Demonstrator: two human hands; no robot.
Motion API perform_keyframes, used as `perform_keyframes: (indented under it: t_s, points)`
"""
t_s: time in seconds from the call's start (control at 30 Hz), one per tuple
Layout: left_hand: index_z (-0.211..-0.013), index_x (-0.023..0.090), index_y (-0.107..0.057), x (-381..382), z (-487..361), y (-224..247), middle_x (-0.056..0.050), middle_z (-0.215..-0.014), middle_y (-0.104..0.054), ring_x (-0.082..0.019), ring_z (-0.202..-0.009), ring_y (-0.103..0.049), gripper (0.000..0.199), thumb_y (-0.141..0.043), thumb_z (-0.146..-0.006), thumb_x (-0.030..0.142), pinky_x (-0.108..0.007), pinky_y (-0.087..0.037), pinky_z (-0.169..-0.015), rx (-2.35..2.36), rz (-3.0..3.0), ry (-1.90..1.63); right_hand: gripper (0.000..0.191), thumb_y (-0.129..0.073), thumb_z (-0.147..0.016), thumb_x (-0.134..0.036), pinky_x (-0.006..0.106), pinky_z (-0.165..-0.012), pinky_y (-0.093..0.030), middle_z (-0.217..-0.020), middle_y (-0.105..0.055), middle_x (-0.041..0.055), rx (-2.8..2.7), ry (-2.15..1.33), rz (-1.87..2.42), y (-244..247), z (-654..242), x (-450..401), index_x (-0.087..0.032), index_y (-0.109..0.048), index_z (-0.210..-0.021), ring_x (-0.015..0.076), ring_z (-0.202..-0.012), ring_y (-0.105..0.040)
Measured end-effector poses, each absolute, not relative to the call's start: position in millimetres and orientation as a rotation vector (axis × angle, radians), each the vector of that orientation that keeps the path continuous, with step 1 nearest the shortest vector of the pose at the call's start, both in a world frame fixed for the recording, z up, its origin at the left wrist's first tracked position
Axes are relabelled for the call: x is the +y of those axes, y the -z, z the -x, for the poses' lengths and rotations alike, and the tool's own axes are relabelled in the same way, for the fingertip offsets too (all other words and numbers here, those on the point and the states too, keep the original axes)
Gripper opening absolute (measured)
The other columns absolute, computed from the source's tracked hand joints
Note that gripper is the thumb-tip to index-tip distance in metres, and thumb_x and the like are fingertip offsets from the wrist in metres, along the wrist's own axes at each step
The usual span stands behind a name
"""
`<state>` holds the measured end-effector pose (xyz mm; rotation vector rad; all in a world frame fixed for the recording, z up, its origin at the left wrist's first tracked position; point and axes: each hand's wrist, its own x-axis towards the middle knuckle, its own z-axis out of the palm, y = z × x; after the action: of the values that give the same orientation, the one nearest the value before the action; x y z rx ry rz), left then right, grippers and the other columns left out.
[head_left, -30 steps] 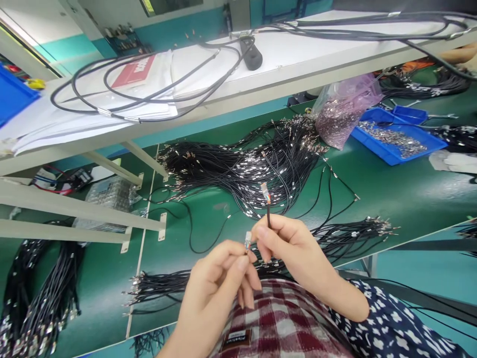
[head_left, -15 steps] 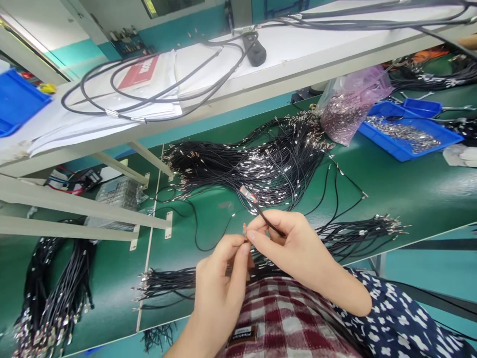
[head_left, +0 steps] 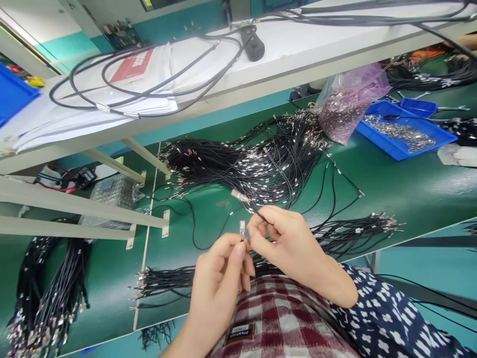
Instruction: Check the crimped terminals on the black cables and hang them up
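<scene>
My left hand (head_left: 223, 266) pinches a cable end between thumb and forefinger. A small silvery plug (head_left: 242, 227) with short wires below it sticks up above those fingertips. Just beside it, my right hand (head_left: 285, 233) has its thumb and fingers closed on a black cable (head_left: 258, 211). This cable's end, a pale plug with orange-red wires (head_left: 240, 196), points up and left over the table. The fingertips of both hands are close together; whether they touch I cannot tell. Below the hands, partly hidden by them, lies a bundle of black cables (head_left: 167, 281).
A large heap of black cables (head_left: 238, 166) lies behind my hands on the green table (head_left: 376, 171). At the right are a pink bag of small metal parts (head_left: 341, 112) and a blue tray (head_left: 400, 149). A white shelf (head_left: 290, 64) crosses above; its legs stand at left.
The plug now shows clearly above my left fingertips, where only a small tip showed before. My right fingertips have drawn slightly away from it. The view has shifted a little.
</scene>
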<state>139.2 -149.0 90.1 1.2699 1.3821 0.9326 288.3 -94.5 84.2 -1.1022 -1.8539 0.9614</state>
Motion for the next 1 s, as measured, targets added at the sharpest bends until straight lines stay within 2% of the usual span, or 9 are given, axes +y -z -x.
perform_keyframes:
  t_s: [0.13,0.3,0.43,0.5,0.6,0.7,0.8,0.9,1.0]
  points:
    - [-0.09,0.018,-0.053,-148,-139,-95,0.002,-0.059,-0.06,-0.008,-0.042,-0.051,0.022,-0.045,-0.098,0.037,-0.018,-0.039,-0.043,1.244,-1.05,-0.961,0.015,-0.053,-0.086,-0.011,0.023,-0.05,-0.033,-0.067,-0.05,-0.0035,-1.717,-1.083,1.095,-82,-290,-94,-0.019,-0.052,-0.073,0.0094,-0.056,-0.041]
    - [-0.09,0.018,-0.052,-148,-141,-96,0.002,-0.059,-0.059,-0.008,-0.041,-0.051,0.021,-0.046,-0.097,0.036,-0.018,-0.038,-0.042,1.197,-1.002,-1.004,0.01,-0.058,-0.091,-0.019,0.024,-0.045,-0.032,-0.069,-0.052,-0.0008,-1.612,-1.033,0.972,-79,-294,-103,-0.02,-0.067,-0.088,0.011,-0.056,-0.043]
    - [-0.088,0.018,-0.052,-150,-143,-93,0.002,-0.06,-0.058,-0.007,-0.041,-0.051,0.021,-0.046,-0.098,0.034,-0.018,-0.038,-0.042,1.187,-1.005,-1.039,0.03,-0.061,-0.088,-0.009,0.025,-0.049,-0.038,-0.078,-0.058,0.0018,-1.692,-0.9,0.769,-68,-293,-110,-0.021,-0.067,-0.115,0.0116,-0.059,-0.048]
    - [-0.086,0.017,-0.052,-151,-143,-92,0.002,-0.061,-0.058,-0.007,-0.042,-0.051,0.021,-0.045,-0.098,0.034,-0.018,-0.038,-0.043,1.183,-1.025,-1.032,0.036,-0.061,-0.087,-0.007,0.026,-0.052,-0.041,-0.083,-0.06,0.0029,-1.698,-0.869,0.731,-63,-291,-113,-0.022,-0.065,-0.12,0.0123,-0.063,-0.051]
    - [-0.091,0.018,-0.053,-152,-143,-90,0.003,-0.061,-0.057,-0.008,-0.044,-0.05,0.019,-0.044,-0.099,0.033,-0.019,-0.039,-0.044,1.19,-1.072,-0.998,0.022,-0.064,-0.088,-0.012,0.027,-0.052,-0.041,-0.079,-0.059,0.002,-1.636,-0.888,0.813,-64,-289,-114,-0.022,-0.069,-0.107,0.013,-0.062,-0.05]
    - [-0.097,0.019,-0.054,-153,-141,-88,0.003,-0.062,-0.057,-0.008,-0.047,-0.051,0.018,-0.042,-0.099,0.033,-0.02,-0.04,-0.047,1.208,-1.135,-0.968,0.006,-0.065,-0.088,-0.019,0.026,-0.045,-0.035,-0.074,-0.055,0.0,-1.608,-0.953,0.959,-73,-287,-112,-0.022,-0.069,-0.091,0.0106,-0.053,-0.04]
    - [-0.103,0.019,-0.055,-154,-140,-87,0.003,-0.063,-0.055,-0.009,-0.05,-0.051,0.019,-0.042,-0.099,0.033,-0.021,-0.041,-0.049,1.246,-1.201,-0.946,0.004,-0.063,-0.088,-0.02,0.026,-0.041,-0.03,-0.076,-0.054,-0.0004,-1.643,-1.008,1.006,-81,-288,-110,-0.021,-0.066,-0.085,0.0089,-0.048,-0.033]
    - [-0.104,0.021,-0.055,-156,-140,-84,0.003,-0.064,-0.054,-0.009,-0.051,-0.051,0.018,-0.042,-0.1,0.032,-0.021,-0.041,-0.05,1.294,-1.26,-0.944,0.006,-0.058,-0.091,-0.021,0.027,-0.046,-0.033,-0.08,-0.055,0.0014,-1.678,-1.006,1.001,-85,-289,-110,-0.02,-0.063,-0.088,0.0113,-0.055,-0.04]
    - [-0.101,0.021,-0.055,-158,-140,-81,0.003,-0.065,-0.054,-0.01,-0.053,-0.051,0.017,-0.042,-0.099,0.032,-0.022,-0.041,-0.051,1.334,-1.316,-0.954,0.01,-0.05,-0.095,-0.018,0.029,-0.059,-0.04,-0.084,-0.054,0.0029,-1.724,-1.023,0.986,-85,-289,-111,-0.02,-0.057,-0.088,0.0152,-0.07,-0.048]
